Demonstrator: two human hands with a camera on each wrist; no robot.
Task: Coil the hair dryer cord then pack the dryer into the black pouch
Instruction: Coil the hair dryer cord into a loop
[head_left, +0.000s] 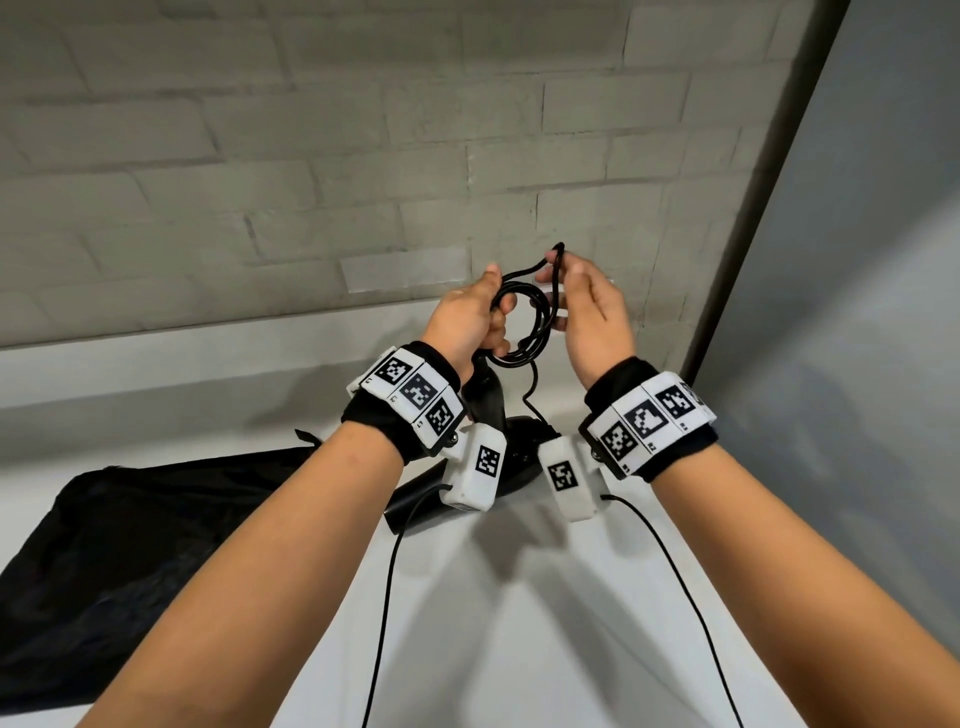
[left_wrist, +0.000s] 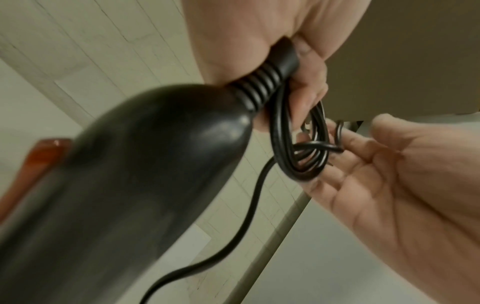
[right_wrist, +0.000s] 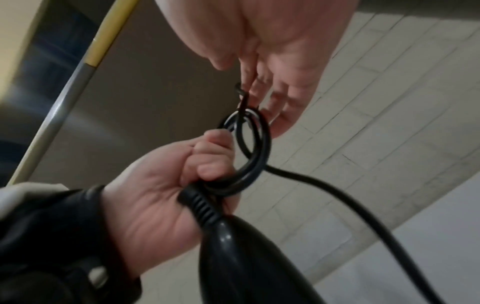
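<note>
The hair dryer (left_wrist: 124, 185) hangs in the air above the white table (head_left: 519, 623), its black body below the hands and its ribbed cord collar (left_wrist: 262, 82) clamped in the left hand (head_left: 467, 317). The cord (head_left: 524, 327) is gathered into several loops between the two hands, raised in open space in front of the brick wall (head_left: 260, 156), well apart from the table's edges; one loose strand trails down from the coil toward the table.

The left hand has its fingers (right_wrist: 207, 156) curled tight round the collar and the base of the loops. The right hand (head_left: 592, 312) pinches a strand of the cord between thumb and forefinger at the top of the coil, while its other fingers (left_wrist: 337, 174) lie spread and relaxed beside the loops.

The black pouch (head_left: 130, 545) lies flat on the table to the left, below the left forearm, apart from the dryer; whether anything is inside it cannot be told. A grey panel (head_left: 857, 364) stands at the right, close beside the right wrist.
</note>
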